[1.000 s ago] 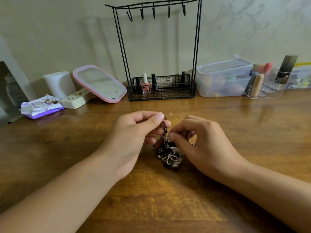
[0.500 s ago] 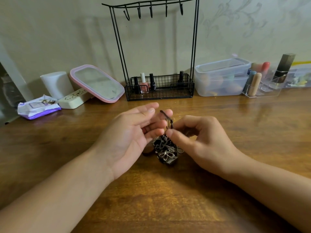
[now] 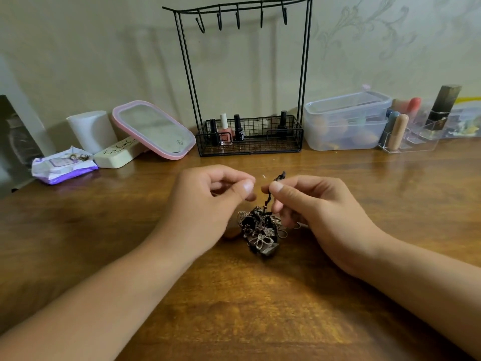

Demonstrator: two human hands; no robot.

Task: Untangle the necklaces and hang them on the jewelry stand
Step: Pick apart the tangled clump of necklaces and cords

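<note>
1. Head view, grips: the right hand (image 3: 320, 212) pinches a dark cord (image 3: 270, 196) between thumb and forefinger, its end poking up past the thumb, so the strand stands clear of the tangle (image 3: 260, 230) of necklaces on the table (image 3: 104, 243).
2. The left hand (image 3: 205, 201) has thumb and forefinger pressed together, fingers curled, just beside the cord. A faint thin glint shows between the hands, but whether the left hand holds a fine chain I cannot tell (too thin to read).
3. The tangle lies between the hands, below the fingertips, apparently left resting there so its weight anchors the knot while a strand is teased out.
4. The stand (image 3: 244, 82) sits behind, against the wall, all hooks bare; nothing is hung yet.
5. Room: bare wood spreads towards the viewer and to both sides. The mirror (image 3: 153, 128) and the box (image 3: 346, 121) flank the stand (well apart from the hands), so the way up to the hooks looks open.
</note>
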